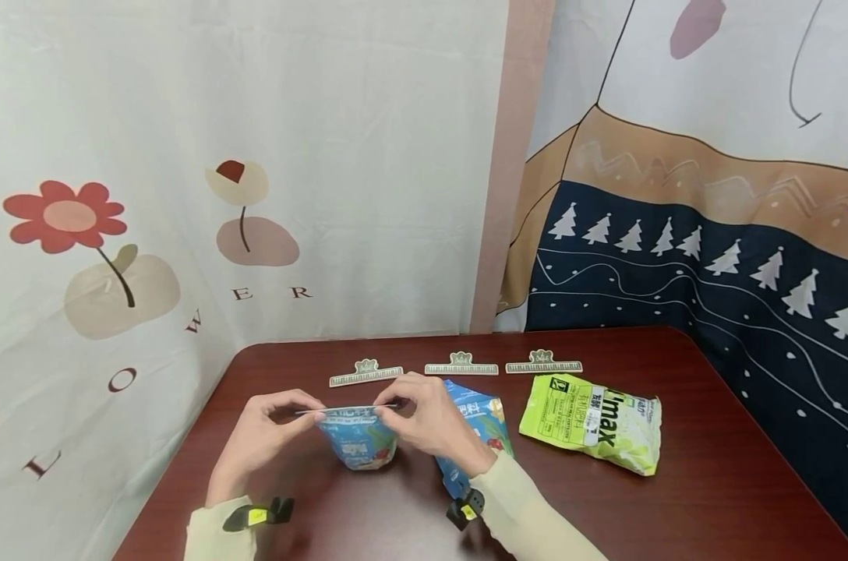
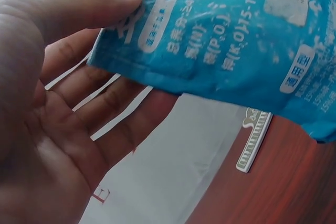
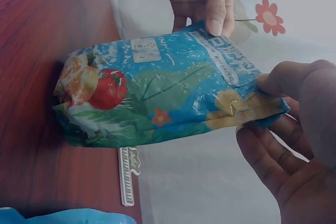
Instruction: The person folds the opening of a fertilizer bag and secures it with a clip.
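A blue fertilizer bag [image 1: 359, 442] stands upright on the table between my two hands, its top edge stretched flat. Vegetables, including a tomato, are printed on its lower part in the right wrist view. My left hand [image 1: 264, 428] pinches the upper left corner between thumb and fingers; in the left wrist view the thumb lies on the bag's printed face [image 2: 220, 40]. The upper right corner is pinched by my right hand [image 1: 424, 417], with its thumb on one face and fingers behind the other in the right wrist view.
Three long ruler-like clips [image 1: 461, 365] lie in a row along the back of the dark red table [image 1: 676, 499]. Another blue bag [image 1: 490, 425] lies flat, partly hidden under my right arm. Right of it is a lime green bag [image 1: 571, 413]. Printed curtains [image 1: 368, 156] hang behind.
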### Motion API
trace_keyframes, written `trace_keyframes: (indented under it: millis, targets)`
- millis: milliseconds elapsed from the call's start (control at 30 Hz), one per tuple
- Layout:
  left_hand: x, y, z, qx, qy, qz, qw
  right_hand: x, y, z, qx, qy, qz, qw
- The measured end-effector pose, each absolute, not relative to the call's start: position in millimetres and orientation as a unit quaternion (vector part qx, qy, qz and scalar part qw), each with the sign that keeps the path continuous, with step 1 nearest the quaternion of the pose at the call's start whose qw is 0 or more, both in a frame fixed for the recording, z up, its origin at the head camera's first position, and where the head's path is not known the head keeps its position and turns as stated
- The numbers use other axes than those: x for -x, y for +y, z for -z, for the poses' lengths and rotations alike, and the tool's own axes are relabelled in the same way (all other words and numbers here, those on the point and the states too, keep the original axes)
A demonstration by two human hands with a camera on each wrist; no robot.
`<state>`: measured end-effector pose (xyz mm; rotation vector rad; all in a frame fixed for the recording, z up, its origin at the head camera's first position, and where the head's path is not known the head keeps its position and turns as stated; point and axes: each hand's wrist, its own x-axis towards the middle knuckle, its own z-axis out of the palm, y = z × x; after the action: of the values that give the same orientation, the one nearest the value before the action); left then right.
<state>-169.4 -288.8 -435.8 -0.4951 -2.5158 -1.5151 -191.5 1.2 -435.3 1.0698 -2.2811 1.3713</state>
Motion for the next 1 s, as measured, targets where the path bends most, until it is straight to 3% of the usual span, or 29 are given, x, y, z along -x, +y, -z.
trace_keyframes:
  millis: [467, 1000]
  targets:
    - [168.4, -293.0, 438.1, 0.149, -0.837, 0.519, 0.096, 189.9, 8.1, 440.6, -0.374, -0.771, -0.483, 0.178]
    - [168.5, -304.5, 442.6, 0.129, -0.835, 0.529, 0.084, 190.8, 12.7, 445.7, -0.355, -0.759, -0.529, 0.139]
